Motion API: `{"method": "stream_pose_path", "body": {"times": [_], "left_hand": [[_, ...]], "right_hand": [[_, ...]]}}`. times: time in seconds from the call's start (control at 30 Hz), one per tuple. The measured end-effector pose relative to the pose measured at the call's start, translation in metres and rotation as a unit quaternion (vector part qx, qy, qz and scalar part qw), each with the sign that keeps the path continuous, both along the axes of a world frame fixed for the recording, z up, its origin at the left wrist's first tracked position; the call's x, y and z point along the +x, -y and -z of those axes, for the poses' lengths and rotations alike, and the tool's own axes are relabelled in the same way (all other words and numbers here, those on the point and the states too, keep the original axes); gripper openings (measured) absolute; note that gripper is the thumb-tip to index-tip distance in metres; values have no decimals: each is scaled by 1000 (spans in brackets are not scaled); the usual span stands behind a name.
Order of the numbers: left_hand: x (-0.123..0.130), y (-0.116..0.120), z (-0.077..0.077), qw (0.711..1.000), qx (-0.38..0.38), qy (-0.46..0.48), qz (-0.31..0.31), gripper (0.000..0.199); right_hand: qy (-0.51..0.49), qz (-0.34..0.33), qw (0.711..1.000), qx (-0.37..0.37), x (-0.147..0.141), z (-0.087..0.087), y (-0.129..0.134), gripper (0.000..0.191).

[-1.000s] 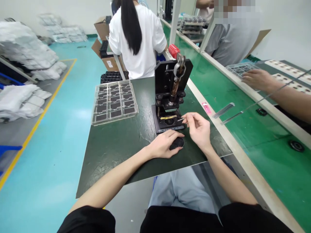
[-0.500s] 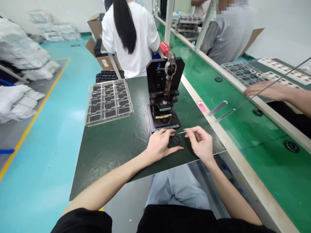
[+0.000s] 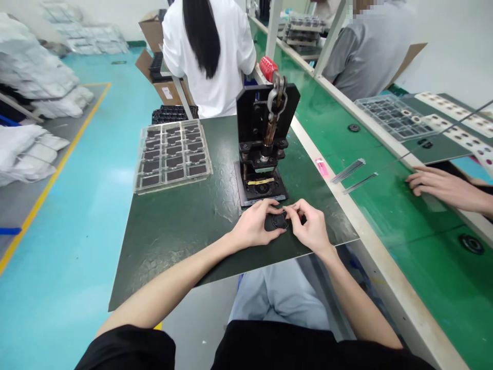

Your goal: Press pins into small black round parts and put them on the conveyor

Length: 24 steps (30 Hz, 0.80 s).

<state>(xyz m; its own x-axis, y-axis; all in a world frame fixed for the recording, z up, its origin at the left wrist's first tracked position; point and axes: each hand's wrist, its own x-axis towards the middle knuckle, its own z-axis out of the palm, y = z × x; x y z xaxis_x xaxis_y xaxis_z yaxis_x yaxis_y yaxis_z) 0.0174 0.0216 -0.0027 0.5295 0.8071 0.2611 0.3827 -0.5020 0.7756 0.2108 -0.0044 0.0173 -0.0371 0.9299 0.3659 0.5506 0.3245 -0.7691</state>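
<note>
A: Room?
B: Factory line. Teal floor with a yellow lane line, white bagged stacks on the left, a co-worker in a white tee standing ahead. On the right, another person's hand lies near the edge of a green workbench.
A: Surface?
B: Dark green tabletop, creased, right beside the green bench. On it, a clear tray of black square parts, left of a black hand press with a red handle.
A: Hands?
B: The left hand is curled over a round black part, fingers on top, pinning it down. The right hand is just beside it, fingertips pinched on a thin silver sliver at the part. Too small to tell what the sliver is.
A: Part's location?
B: On the tabletop, between both hands, just in front of the press base.
</note>
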Motion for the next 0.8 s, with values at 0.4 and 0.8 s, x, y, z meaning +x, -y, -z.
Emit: {"method": "stream_pose_path", "body": {"times": [0.4, 0.8], "left_hand": [[0, -1, -2, 1000, 0, -12, 0, 60], [0, 0, -2, 1000, 8, -15, 2, 53]], "right_hand": [[52, -16, 994, 94, -1, 4, -1, 26], [54, -23, 993, 99, 0, 6, -1, 26]]}}
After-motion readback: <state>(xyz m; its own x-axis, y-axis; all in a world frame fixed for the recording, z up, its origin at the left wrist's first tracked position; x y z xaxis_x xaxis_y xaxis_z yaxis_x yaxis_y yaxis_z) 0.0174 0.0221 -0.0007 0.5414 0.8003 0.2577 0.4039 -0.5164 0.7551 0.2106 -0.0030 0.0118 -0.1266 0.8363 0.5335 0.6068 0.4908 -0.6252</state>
